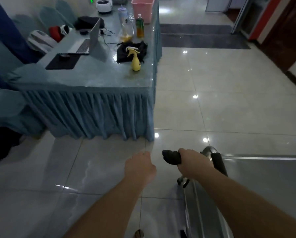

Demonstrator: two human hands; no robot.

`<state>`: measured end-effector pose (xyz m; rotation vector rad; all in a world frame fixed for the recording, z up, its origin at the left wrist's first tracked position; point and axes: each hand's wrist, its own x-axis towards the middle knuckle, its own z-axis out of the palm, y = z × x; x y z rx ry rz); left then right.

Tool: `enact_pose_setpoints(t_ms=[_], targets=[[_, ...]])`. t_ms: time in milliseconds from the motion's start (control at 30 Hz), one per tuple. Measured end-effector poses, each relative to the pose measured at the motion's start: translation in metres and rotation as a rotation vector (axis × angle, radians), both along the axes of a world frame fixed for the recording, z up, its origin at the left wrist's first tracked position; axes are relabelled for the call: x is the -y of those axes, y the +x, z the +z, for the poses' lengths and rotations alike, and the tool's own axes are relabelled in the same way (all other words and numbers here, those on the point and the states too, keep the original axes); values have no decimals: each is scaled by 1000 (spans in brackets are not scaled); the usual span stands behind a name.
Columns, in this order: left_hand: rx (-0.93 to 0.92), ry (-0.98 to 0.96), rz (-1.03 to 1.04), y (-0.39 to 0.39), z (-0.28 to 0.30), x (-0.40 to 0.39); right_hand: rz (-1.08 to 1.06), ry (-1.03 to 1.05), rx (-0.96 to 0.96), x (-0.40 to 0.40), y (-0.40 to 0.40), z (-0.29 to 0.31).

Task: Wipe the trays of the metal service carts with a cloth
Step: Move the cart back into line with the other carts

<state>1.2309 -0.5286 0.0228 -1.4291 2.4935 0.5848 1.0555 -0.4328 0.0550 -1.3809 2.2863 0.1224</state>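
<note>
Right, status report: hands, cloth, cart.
Right hand shut on dark cloth, off the cart's corner. Left hand empty, loosely curled over floor. Cart tray at lower right, not being wiped. Nothing in the way.

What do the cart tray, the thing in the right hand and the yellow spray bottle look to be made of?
Cart tray: brushed metal, likely stainless steel, dull grey sheen. Dark cloth bunched in the right hand: soft fabric, matte and crumpled. Yellow spray bottle: probably smooth plastic.

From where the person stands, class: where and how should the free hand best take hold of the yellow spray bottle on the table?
Grip the yellow spray bottle by its narrow neck under the trigger head, probably coming from its right, the table's open edge. It stands upright, and its rounded body widens below, so the neck suits the left hand.
</note>
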Motion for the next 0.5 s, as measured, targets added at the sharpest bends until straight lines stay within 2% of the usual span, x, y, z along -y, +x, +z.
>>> enact_pose_setpoints(t_ms=[267,500], targets=[[-29,-38,-15,2,3,61,-50,-18,-13,59,3,-9],[-55,-122,-125,-55,9,128,-128,-27,66,115,-53,-22]])
